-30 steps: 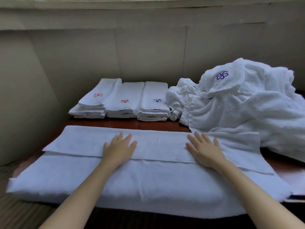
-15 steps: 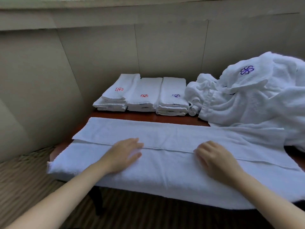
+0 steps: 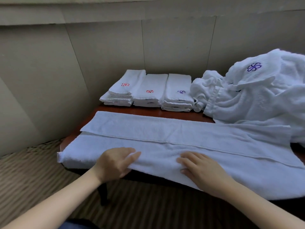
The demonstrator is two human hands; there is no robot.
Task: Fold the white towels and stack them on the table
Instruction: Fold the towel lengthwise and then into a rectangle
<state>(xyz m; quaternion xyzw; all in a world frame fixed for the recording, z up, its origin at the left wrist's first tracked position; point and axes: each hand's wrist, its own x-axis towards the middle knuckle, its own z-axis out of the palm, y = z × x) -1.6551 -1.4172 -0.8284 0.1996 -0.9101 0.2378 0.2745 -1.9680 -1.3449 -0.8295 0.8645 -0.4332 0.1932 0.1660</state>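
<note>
A long white towel [image 3: 181, 134] lies spread across the dark wooden table [image 3: 148, 111], its far third folded toward the middle. My left hand [image 3: 115, 162] grips the towel's near edge where it hangs over the table front, fingers on top. To its right, my right hand [image 3: 203, 171] holds the same near edge, with the thumb tucked at the hem. Three stacks of folded white towels [image 3: 151, 86] with red and purple emblems stand side by side at the back of the table.
A heap of unfolded white towels [image 3: 255, 96], one showing a purple emblem, fills the table's right side and overlaps the spread towel's far right end. A beige panelled wall [image 3: 99, 55] runs close behind and to the left. Striped carpet [image 3: 33, 171] lies below.
Both hands slid back from the middle fold line to the towel's near edge and closed on it. The view shifted left and down.
</note>
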